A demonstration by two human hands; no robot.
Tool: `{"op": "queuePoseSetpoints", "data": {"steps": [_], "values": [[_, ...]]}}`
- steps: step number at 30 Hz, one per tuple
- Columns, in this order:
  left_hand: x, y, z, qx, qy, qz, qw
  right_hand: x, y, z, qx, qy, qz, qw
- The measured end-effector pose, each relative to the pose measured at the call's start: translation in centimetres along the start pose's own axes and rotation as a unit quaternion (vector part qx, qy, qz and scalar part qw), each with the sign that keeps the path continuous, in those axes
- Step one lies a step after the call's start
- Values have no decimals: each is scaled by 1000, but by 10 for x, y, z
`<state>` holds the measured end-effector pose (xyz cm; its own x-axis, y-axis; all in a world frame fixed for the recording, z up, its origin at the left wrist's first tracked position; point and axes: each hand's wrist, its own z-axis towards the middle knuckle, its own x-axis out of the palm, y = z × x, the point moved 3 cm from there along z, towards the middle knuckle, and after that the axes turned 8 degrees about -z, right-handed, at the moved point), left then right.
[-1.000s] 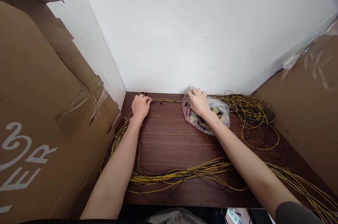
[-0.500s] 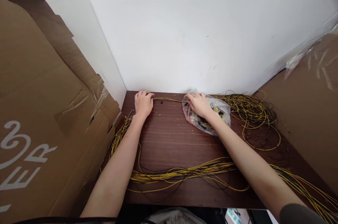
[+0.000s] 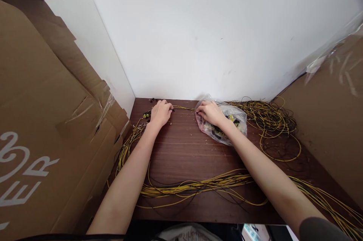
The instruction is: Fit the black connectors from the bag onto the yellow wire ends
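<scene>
A thin strand of yellow and black wires stretches between my two hands at the back of the brown tabletop. My left hand has its fingers curled down over the strand's left part, which they hide. With fingers pinched together, my right hand grips the same wires at their right, above the edge of a clear plastic bag. Yellow and black small parts show inside that bag. Beside my left hand lie small yellow and black pieces, too small to name.
A tangled heap of yellow and black wires lies at the back right. A long wire bundle crosses the tabletop's front. Cardboard stands at left and right, with a white wall behind.
My left hand has slid to the right along the wires, uncovering the small yellow and black pieces at its left. My right hand has stayed nearly in place, its fingers slightly lower.
</scene>
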<state>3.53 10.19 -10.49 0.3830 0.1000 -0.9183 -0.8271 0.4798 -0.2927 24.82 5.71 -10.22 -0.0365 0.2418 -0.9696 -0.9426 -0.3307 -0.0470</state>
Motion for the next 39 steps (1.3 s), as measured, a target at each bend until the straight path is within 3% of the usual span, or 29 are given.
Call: {"op": "queuePoseSetpoints", "data": {"steps": [4, 11, 17, 19, 22, 25, 31, 39], "values": [[-1, 6, -1, -2, -9, -23, 1000, -5, -1, -2, 8, -37, 80, 996], [-1, 7, 1, -6, 20, -55, 998, -31, 3, -19, 31, -97, 243, 965], [-14, 1, 6, 1, 6, -52, 999, -44, 17, -50, 36, -107, 289, 951], [-12, 4, 6, -13, 25, -49, 998, -46, 22, -62, 37, -101, 294, 950], [-7, 10, 7, -16, 49, -42, 998, -45, 34, -78, 2, -79, 302, 950], [-4, 13, 7, -5, 35, -33, 999, -41, 44, -88, -32, -79, 310, 947], [0, 18, 6, -18, 39, -54, 998, -18, 54, -94, -67, -77, 298, 949], [2, 4, -8, 28, -24, -100, 994, -10, 57, -97, -94, -70, 283, 952]]}}
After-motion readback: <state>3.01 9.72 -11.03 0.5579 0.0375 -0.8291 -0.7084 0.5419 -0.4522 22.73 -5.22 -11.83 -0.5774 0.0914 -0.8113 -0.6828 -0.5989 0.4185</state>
